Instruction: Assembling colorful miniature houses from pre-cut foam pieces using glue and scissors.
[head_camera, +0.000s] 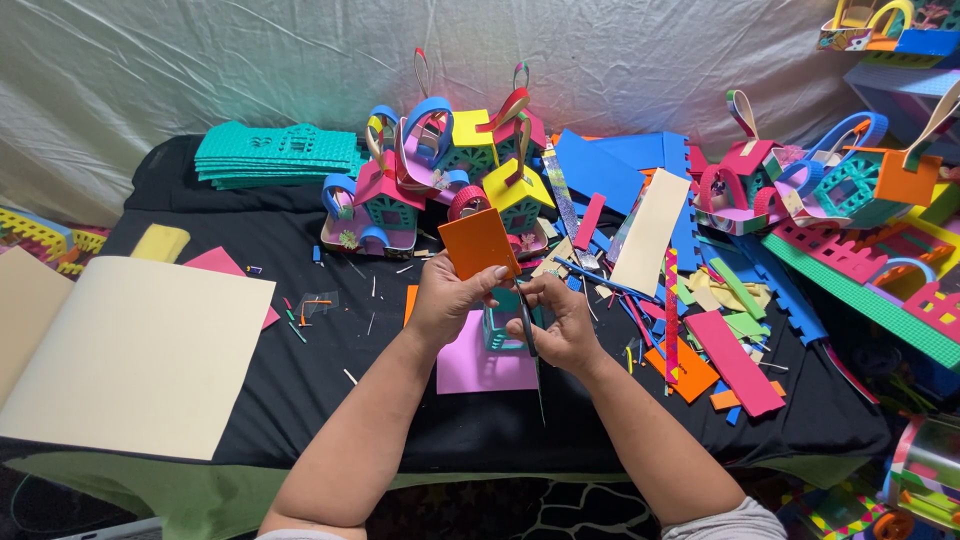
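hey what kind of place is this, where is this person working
It looks like a home craft worktable, probably for making foam-sheet toy houses. A black-covered table holds finished little foam houses, a stack of teal foam sheets and bright offcuts, while the left hand holds an orange foam piece.

I'm looking down on a craft-making workbench, likely a home workshop. Just beyond my hands (505, 310) stand finished foam toy houses (440, 170). Right of them lie heaps of coloured foam offcuts (700, 320); far left, a teal sheet stack (278, 155) on the black table cover (200, 210).
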